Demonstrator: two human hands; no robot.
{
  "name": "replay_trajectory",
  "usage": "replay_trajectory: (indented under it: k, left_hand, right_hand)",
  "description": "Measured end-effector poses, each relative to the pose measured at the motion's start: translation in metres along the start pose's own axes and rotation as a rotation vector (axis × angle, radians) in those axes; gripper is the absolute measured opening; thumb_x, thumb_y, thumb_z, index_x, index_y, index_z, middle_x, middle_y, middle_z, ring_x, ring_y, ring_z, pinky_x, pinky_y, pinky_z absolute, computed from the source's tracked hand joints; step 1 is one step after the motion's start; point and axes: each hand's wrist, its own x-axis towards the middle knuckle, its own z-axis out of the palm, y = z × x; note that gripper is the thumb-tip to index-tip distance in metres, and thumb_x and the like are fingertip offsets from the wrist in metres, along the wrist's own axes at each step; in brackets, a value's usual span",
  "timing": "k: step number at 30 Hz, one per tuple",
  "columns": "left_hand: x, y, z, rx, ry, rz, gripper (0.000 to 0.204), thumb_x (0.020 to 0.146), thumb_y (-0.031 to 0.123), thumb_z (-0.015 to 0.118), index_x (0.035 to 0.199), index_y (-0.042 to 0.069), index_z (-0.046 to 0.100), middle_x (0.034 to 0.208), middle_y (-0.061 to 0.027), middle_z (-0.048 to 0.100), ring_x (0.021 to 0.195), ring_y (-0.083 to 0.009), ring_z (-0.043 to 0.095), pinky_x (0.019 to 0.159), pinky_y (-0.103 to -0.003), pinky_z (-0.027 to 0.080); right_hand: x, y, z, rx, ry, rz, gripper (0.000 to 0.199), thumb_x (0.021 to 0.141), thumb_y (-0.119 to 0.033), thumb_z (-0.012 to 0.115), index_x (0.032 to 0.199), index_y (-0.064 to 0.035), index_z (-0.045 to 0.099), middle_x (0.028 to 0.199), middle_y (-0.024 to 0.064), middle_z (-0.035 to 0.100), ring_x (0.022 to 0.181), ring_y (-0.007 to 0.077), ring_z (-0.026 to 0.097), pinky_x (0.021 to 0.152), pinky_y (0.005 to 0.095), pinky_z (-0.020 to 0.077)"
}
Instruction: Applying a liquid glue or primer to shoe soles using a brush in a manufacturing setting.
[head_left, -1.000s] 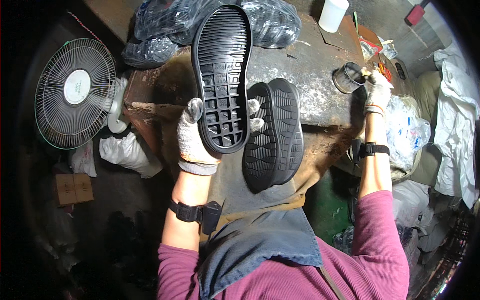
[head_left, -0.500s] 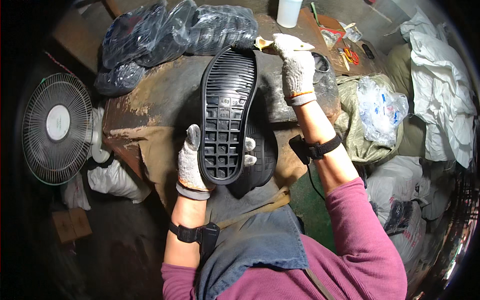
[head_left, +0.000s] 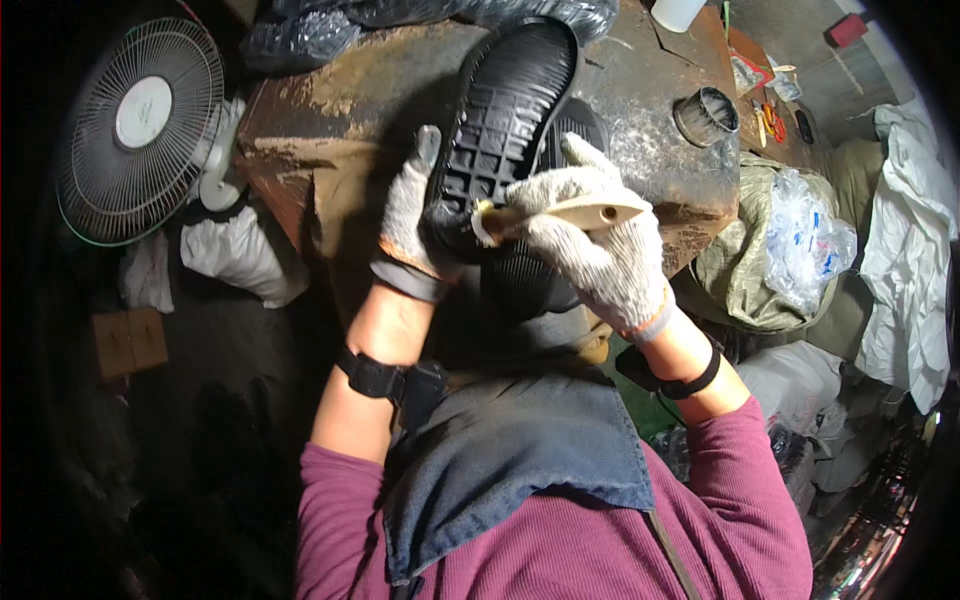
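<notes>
Clasping its left edge, the left hand (head_left: pixel 408 215) holds 1 black shoe sole (head_left: pixel 497 130), far end toward the bench (head_left: pixel 350 85), long axis leaning slightly right. Rightward, the brush (head_left: pixel 588 212) lies crosswise, its bristles (head_left: pixel 484 224) at the sole's near end, pinched by the right hand (head_left: pixel 612 245).

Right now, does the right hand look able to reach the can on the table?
Probably yes: nothing visible blocks the right hand from the can, though that hand holds a brush.

Holds both forearms (head_left: pixel 378 325) forward; grips with gloved left hand (head_left: pixel 407 205), thumb (head_left: pixel 427 147) up; pinches with gloved right hand (head_left: pixel 603 255), angled inward.
</notes>
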Motion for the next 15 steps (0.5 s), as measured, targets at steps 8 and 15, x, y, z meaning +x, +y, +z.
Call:
replay_trajectory:
  k: [8,15]
  left_hand:
    - [-0.023,0.042,0.035,0.830,-0.010,-0.147,0.070,0.105,0.049,0.050,0.149,-0.006,0.042,0.144,-0.0288,0.054,0.126,-0.0465,0.059,0.106,-0.056,0.050]
    - [-0.043,0.022,0.016,0.351,-0.059,-0.214,0.072,0.106,0.049,0.047,0.152,-0.006,0.038,0.147,-0.0310,0.050,0.127,-0.0504,0.057,0.105,-0.062,0.050]
  right_hand:
    - [0.001,-0.012,-0.032,-0.287,0.028,-0.106,0.010,0.084,-0.017,0.080,0.092,-0.0117,0.079,0.097,0.0010,0.077,0.095,0.0199,0.073,0.112,0.0474,0.0422]
    - [0.028,0.042,-0.085,-0.681,0.330,-0.134,0.013,0.085,-0.018,0.080,0.097,-0.0136,0.077,0.093,0.0019,0.076,0.090,0.0231,0.072,0.105,0.0382,0.0481]
